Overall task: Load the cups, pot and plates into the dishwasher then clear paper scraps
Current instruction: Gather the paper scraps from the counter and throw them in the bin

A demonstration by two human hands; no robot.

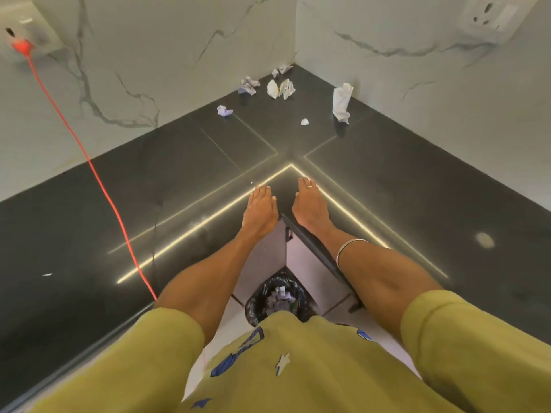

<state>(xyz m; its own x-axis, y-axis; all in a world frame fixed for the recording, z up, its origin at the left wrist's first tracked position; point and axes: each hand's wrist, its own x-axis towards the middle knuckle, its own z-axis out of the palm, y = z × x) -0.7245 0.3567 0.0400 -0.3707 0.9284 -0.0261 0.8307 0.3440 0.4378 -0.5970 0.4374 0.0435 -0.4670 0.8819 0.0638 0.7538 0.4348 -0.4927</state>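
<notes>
Several crumpled white paper scraps lie in the far corner of the black countertop [179,180]: one scrap [224,110] at the left, a pair [280,88] further back, a tall twisted piece [342,102] at the right and a tiny bit [304,122]. My left hand [260,210] and my right hand [310,204] rest flat, fingers straight, on the counter's inner corner, holding nothing. Both are well short of the scraps. Below between my arms stands a bin [275,299] lined with a black bag, with paper inside. No cups, pot, plates or dishwasher are in view.
An orange cable [98,180] runs from a wall socket [21,40] across the counter's left part and over its front edge. Marble walls close the corner. Another socket [492,16] sits on the right wall. A cabinet door [316,248] stands open under my right arm.
</notes>
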